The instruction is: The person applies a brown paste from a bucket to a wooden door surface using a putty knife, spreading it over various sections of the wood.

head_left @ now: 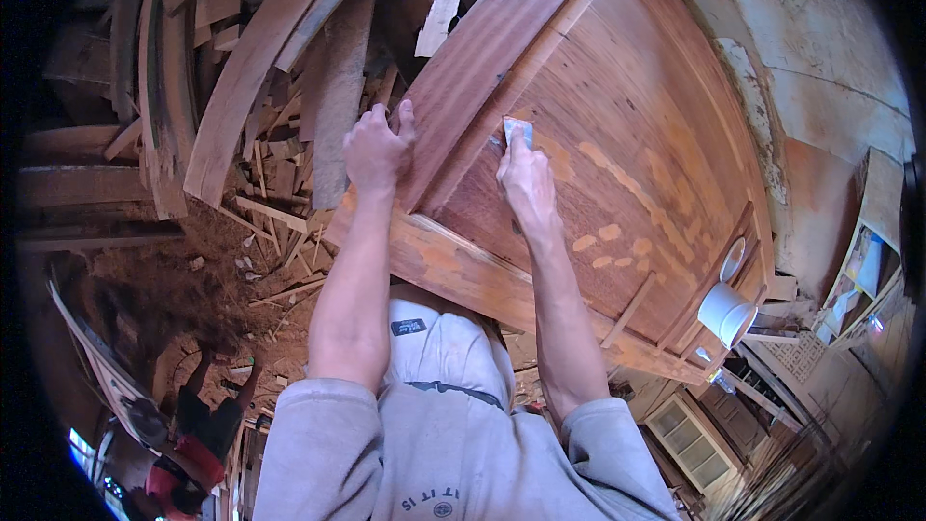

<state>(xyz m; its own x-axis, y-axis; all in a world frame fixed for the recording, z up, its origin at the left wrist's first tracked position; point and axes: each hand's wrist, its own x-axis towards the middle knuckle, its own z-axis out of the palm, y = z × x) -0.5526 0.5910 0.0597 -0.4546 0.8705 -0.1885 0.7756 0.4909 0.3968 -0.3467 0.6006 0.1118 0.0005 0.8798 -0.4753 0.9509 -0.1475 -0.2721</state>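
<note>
A large reddish-brown wooden panel (598, 116) with a raised frame lies before me, like a door. Patches of orange filler (627, 178) dot its surface, densest toward the right. My right hand (529, 183) grips a putty knife (518, 129), whose pale, flat blade rests on the recessed board near the inner edge of the left frame piece. With bent fingers, my left hand (378, 152) holds the outer left edge of the panel; some of its fingertips are hidden. The near edge of the panel sits close to my waist.
A white tub (725, 315) stands on the panel's right end, beside a round lid (735, 258). Curved planks (260, 68) and wood scraps (285, 154) pile up on the left. Another person in red (178, 482) is at the lower left. A framed window piece (690, 442) leans at the lower right.
</note>
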